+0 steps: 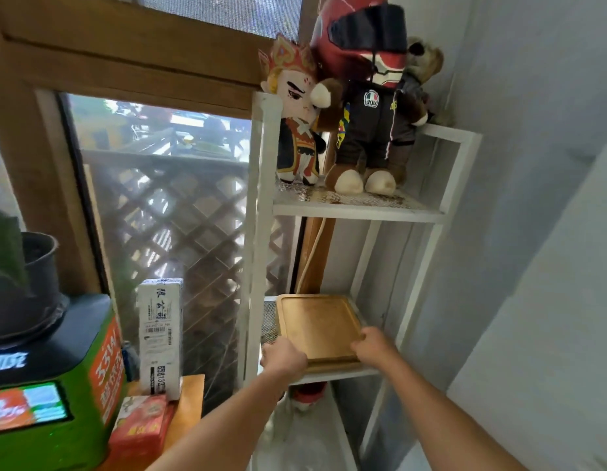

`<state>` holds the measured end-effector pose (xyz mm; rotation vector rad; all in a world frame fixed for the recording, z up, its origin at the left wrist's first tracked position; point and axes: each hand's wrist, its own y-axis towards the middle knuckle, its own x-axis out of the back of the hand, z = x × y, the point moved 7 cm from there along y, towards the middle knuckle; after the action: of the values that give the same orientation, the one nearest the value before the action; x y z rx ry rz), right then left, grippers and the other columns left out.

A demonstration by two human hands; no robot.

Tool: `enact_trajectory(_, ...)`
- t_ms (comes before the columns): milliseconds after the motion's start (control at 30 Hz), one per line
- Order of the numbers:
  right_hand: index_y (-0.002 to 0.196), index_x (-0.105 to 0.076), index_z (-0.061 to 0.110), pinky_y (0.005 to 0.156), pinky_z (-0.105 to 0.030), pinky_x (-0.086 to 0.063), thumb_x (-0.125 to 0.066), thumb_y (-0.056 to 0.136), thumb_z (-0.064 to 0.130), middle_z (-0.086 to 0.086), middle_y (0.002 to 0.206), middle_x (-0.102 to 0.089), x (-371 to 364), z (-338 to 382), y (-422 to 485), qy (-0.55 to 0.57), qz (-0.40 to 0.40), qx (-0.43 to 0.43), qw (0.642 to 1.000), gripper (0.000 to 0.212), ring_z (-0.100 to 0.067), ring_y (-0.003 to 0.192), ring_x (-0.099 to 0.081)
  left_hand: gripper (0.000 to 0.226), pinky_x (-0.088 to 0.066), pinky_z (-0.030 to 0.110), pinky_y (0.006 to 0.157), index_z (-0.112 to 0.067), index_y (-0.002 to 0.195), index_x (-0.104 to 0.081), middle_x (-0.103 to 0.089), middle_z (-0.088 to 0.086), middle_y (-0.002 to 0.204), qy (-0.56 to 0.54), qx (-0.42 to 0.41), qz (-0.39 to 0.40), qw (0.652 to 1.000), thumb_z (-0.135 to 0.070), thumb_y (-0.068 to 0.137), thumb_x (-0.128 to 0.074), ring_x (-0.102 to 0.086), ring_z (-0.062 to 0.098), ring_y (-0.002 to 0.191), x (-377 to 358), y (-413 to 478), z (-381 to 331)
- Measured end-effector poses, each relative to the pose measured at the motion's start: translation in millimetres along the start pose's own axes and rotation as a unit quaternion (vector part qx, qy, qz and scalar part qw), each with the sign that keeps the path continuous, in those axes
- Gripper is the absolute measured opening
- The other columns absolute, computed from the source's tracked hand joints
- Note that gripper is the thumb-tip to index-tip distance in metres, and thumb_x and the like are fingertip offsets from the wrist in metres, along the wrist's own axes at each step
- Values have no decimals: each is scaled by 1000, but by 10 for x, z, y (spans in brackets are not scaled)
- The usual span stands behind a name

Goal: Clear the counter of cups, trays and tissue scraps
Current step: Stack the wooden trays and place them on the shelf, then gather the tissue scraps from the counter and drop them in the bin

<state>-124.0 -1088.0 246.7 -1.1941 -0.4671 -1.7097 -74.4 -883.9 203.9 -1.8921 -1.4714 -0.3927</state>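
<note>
White mesh shelf rack (359, 212) against grey wall. Wooden tray (320, 329) on its middle tier, gripped by left hand (284, 358) and right hand (373, 345). Above, helmeted plush (373, 96) marked "agv".

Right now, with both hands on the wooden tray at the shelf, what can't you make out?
Head view only:
- Near edge of the wooden tray: covered by the left hand and right hand; whether it is one tray or a stack is unclear.
- Red-and-white object below the white shelf: mostly hidden by the shelf edge.
- The counter, cups and tissue scraps: outside the frame.
- Scene through the window: blurred.
</note>
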Motion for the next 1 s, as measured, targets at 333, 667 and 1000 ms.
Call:
enact_trajectory(333, 92, -70, 14, 71, -31, -54, -62, 89, 26, -7, 94, -70, -781, 865, -1298, -100, 56, 55, 992, 15, -23, 87, -66, 27, -40, 17, 58, -13, 117, -62, -66, 3, 104, 128, -188, 47, 973, -21, 91, -59, -61, 15, 82, 619, -896, 719)
enact_trajectory(667, 115, -64, 3, 83, -32, -51, -55, 87, 32, -17, 118, -67, -3237, 2645, -3017, -156, 198, 188, 949, 41, -30, 100, -64, 33, -53, 40, 88, -11, 114, -59, -65, 12, 122, 298, -27, 17, 954, -23, 85, -51, -63, 33, 113, 2481, -1956, 3829)
enact_trajectory(1000, 98, -62, 19, 74, -35, -49, -55, 87, 45, -6, 107, -64, -4364, 4093, -4081, -224, 251, 313, 888, 29, -27, 92, -61, 29, -52, 37, 81, -18, 111, -58, -65, 6, 117, 224, 101, -47, 968, -32, 86, -52, -63, 28, 107, 3861, -2604, 5507)
